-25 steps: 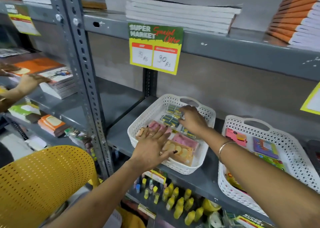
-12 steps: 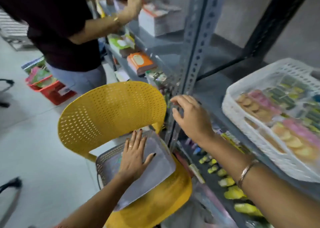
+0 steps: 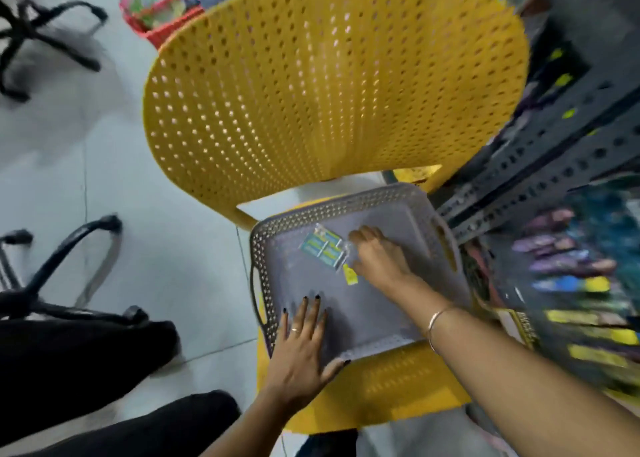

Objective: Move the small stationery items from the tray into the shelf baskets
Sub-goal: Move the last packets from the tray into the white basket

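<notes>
A grey perforated tray [image 3: 367, 321] lies on the seat of a yellow chair [image 3: 311, 92]. In the tray is one clear packet of small blue-green stationery items [image 3: 322, 249], with a yellow tag [image 3: 350, 278] beside it. My right hand [image 3: 379, 260] is at the packet's right edge, its fingers curled onto the plastic. My left hand [image 3: 301, 349] lies flat on the tray's near left part, fingers spread, holding nothing. The shelf baskets are out of view.
The grey metal shelf upright [image 3: 554, 165] stands right of the chair, with blurred goods on a low shelf [image 3: 571, 283] behind it. A black office chair base [image 3: 52, 283] is at the left. A red basket [image 3: 162, 23] sits on the floor beyond.
My view has swung down from the shelf to the chair. My right hand has come off the shelf basket and down into the tray, onto the packet. My left hand stays flat on the tray.
</notes>
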Tool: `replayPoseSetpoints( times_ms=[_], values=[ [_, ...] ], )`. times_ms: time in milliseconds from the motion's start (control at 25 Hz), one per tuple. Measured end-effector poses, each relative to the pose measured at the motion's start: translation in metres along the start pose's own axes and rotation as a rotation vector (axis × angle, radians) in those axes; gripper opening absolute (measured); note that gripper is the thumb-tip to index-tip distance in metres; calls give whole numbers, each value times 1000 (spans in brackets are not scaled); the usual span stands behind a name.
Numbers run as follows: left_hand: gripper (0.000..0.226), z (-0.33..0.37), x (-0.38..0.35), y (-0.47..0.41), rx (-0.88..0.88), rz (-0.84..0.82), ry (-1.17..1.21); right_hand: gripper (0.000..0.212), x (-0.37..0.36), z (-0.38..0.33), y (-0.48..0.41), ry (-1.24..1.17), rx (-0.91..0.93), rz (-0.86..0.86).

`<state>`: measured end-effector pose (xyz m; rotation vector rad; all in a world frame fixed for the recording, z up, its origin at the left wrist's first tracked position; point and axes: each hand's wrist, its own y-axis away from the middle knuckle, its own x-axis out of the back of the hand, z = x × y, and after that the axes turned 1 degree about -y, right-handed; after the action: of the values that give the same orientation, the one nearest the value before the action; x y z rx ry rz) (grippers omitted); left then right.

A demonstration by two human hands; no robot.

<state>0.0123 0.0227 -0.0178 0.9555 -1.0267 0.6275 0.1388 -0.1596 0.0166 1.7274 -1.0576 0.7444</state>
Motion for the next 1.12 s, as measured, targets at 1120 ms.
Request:
replayPoseSetpoints(
  times_ms=[1120],
  values=[
    [102,28,88,4,56,-12,-46,60,141,-30,58,48,-56,376]
  ],
)
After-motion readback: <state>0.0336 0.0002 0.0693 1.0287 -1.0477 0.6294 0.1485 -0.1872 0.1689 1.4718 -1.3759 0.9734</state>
